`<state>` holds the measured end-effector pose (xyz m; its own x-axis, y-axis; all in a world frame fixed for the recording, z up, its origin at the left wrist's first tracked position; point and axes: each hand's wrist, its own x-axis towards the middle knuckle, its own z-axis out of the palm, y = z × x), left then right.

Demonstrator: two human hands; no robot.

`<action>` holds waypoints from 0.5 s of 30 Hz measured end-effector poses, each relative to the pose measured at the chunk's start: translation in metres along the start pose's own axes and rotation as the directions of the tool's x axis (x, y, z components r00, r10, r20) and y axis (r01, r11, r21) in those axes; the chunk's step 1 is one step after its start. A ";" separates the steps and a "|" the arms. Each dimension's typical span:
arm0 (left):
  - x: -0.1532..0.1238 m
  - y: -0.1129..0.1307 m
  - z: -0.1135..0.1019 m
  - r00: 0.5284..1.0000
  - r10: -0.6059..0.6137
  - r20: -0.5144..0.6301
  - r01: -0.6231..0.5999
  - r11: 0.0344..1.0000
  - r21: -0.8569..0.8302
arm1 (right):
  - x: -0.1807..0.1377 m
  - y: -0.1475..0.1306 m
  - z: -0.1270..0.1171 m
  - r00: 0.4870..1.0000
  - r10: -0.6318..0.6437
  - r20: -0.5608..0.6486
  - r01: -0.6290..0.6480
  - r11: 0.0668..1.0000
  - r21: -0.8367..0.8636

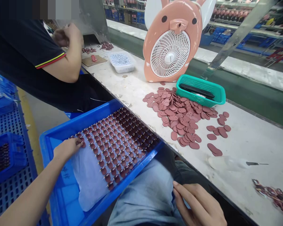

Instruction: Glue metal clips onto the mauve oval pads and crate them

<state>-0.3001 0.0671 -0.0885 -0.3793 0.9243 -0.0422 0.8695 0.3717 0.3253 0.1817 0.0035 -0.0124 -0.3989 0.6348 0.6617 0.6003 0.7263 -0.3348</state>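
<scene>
At the left edge of the rows in the blue bin [58, 201], my left hand [67, 149] pinches a small reddish-brown oval piece [83, 144]. Several rows of similar oval pieces with small pale and dark tips [113, 147] lie on a whitish sheet [89, 185] inside the bin. My right hand [199, 204] hovers over or rests by my lap, fingers stretched forward and nothing visible in them. A heap of loose flat brown ovals [179, 113] lies on the white bench [136, 97]. Nearer me are a squeeze bottle with a needle tip [228, 164] and small dark-red parts [271, 194].
A pink animal-shaped fan [172, 44] stands behind the heap, beside a green basket [200, 91] holding dark items. Further along sit a white tub [122, 61] and a co-worker's arm [66, 62]. Blue crates [8, 153] stand on the left.
</scene>
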 end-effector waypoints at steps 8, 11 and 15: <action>0.000 0.003 0.013 0.999 -0.037 0.024 0.029 0.963 0.269 | 0.001 0.002 -0.002 1.000 0.006 0.001 -0.006 1.000 -0.015; -0.002 0.005 0.014 1.000 -0.005 -0.018 0.009 0.965 0.261 | 0.004 0.002 -0.001 1.000 0.008 -0.009 -0.008 1.000 -0.008; 0.000 0.002 0.000 0.993 0.084 -0.088 -0.069 0.983 0.167 | 0.003 0.003 -0.007 1.000 0.002 -0.020 -0.002 0.999 -0.039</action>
<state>-0.2980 0.0685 -0.0881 -0.3308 0.9412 0.0683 0.9342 0.3164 0.1647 0.1876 0.0054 -0.0066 -0.3842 0.6307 0.6743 0.6278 0.7139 -0.3101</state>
